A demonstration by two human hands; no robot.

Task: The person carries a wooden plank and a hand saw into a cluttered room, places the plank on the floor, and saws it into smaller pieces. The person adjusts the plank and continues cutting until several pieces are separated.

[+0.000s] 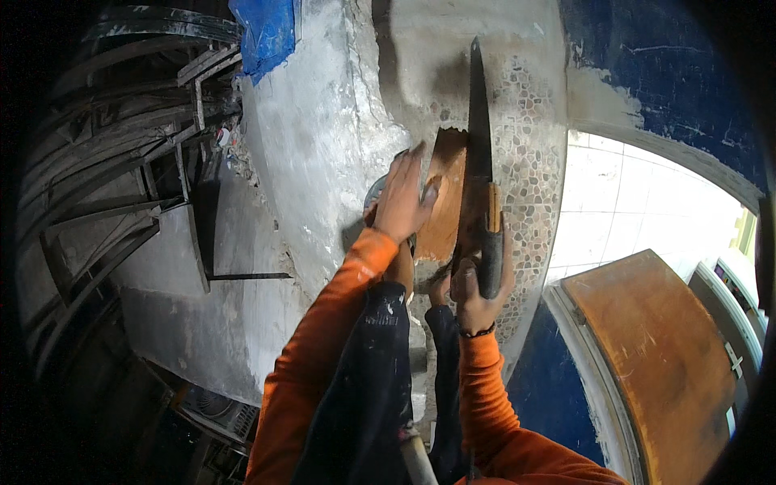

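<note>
My right hand is wrapped round the black and tan handle of a handsaw, whose long dark blade points away from me. Under the blade lies a brown wooden board with a jagged far end. The blade runs along the board's right side; I cannot tell whether its teeth are in the wood. My left hand is open at the board's left edge, fingers stretched forward and thumb apart. Part of a round grey thing shows beside that hand, mostly hidden. My feet, below dark trousers, are close to the board's near end.
A rough grey plastered ledge runs along the left, with dark metal frames beyond it. Pebble-patterned floor lies right of the saw. A brown panel stands at the right, near white tiles. A blue sheet hangs far left.
</note>
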